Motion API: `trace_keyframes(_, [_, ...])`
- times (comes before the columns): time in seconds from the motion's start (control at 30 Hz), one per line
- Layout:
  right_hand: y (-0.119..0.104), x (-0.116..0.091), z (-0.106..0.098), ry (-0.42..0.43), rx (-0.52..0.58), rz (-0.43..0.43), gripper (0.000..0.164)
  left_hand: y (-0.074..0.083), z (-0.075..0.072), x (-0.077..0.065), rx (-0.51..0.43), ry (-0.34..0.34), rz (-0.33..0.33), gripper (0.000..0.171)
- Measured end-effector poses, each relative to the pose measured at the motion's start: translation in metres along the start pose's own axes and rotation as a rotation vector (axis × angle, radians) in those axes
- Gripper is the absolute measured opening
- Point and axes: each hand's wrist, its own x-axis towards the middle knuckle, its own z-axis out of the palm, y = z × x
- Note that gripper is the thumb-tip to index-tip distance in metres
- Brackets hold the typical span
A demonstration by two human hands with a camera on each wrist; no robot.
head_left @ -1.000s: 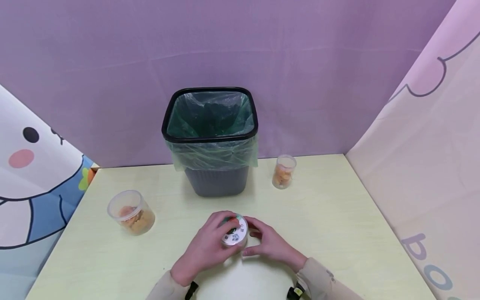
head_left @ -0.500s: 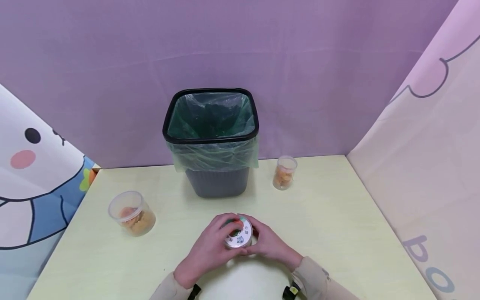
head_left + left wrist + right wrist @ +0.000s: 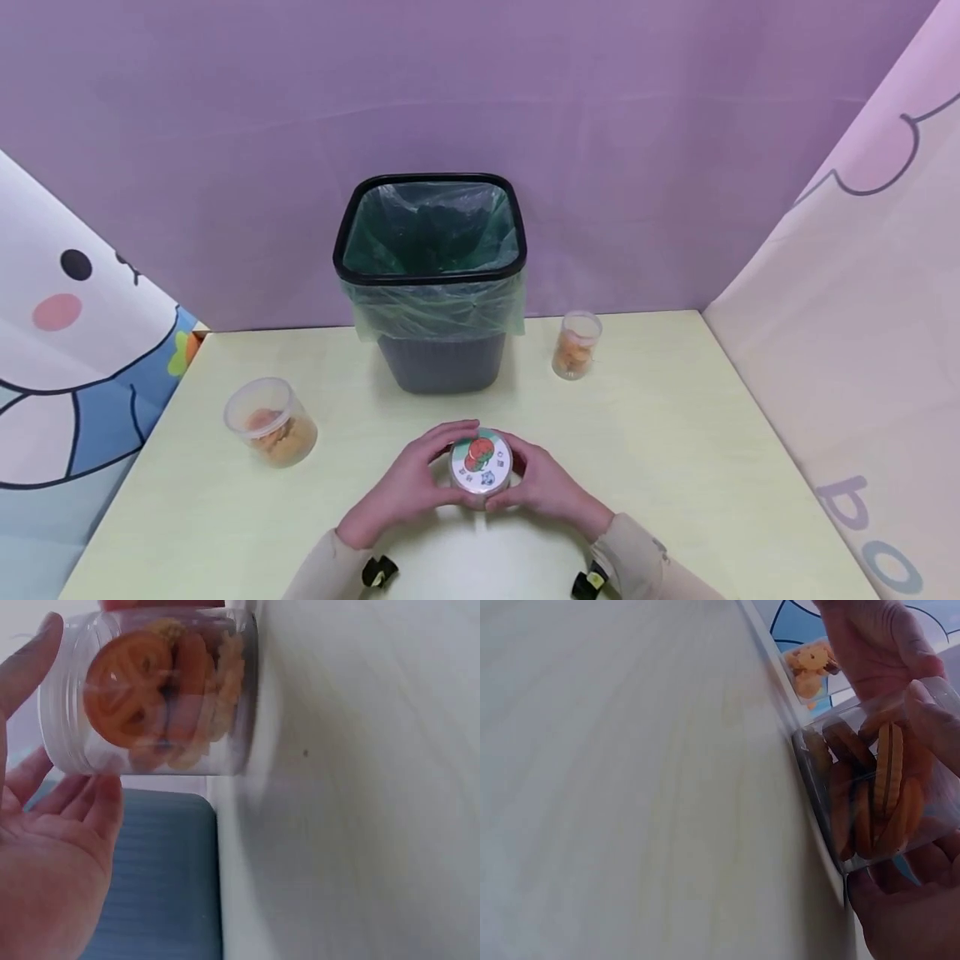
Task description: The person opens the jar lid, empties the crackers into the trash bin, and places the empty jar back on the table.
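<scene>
I am holding the jar (image 3: 481,463) on the table (image 3: 675,467) with both hands.

The jar is standing near my edge of the table, in front of the bin (image 3: 431,275), with orange snack slices inside and a picture lid on top. My left hand (image 3: 408,492) is curling around its left side, and my right hand (image 3: 543,492) is curling around its right side. A moment ago my left fingers were lying over the lid; now they are sliding down to the side, so the whole lid is showing and I am gripping the jar evenly. A wide tub (image 3: 272,421) is sitting far left, and a small jar (image 3: 576,344) is standing beside the bin.
</scene>
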Motion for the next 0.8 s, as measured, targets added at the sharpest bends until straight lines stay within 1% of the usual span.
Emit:
trace_keyframes(0.1, [-0.0001,0.0003,-0.0002,-0.015,0.042,0.005,0.089,-0.0036,-0.0007,0.0003,-0.043,-0.016,-0.036,0.083])
trace_keyframes(0.2, [-0.0003,-0.0004,-0.0008,-0.011,0.052,0.022,0.089,-0.0057,0.0011,0.0009,-0.065,-0.022,-0.057,0.086])
trace_keyframes(0.43, [-0.0026,-0.0015,-0.0008,-0.003,0.064,0.050,0.090,-0.0076,0.0054,-0.0008,-0.121,0.004,-0.120,0.086])
trace_keyframes(0.5, [-0.0033,-0.0016,-0.0002,0.001,0.068,0.058,0.090,-0.0083,0.0055,-0.0019,-0.134,0.009,-0.126,0.085])
trace_keyframes(0.63, [-0.0037,-0.0015,0.0020,0.009,0.070,0.065,0.090,-0.0104,0.0056,-0.0041,-0.160,0.021,-0.117,0.085])
trace_keyframes(0.8, [-0.0029,-0.0021,0.0040,0.024,0.061,0.076,0.091,-0.0101,0.0068,-0.0054,-0.175,0.035,-0.117,0.086])
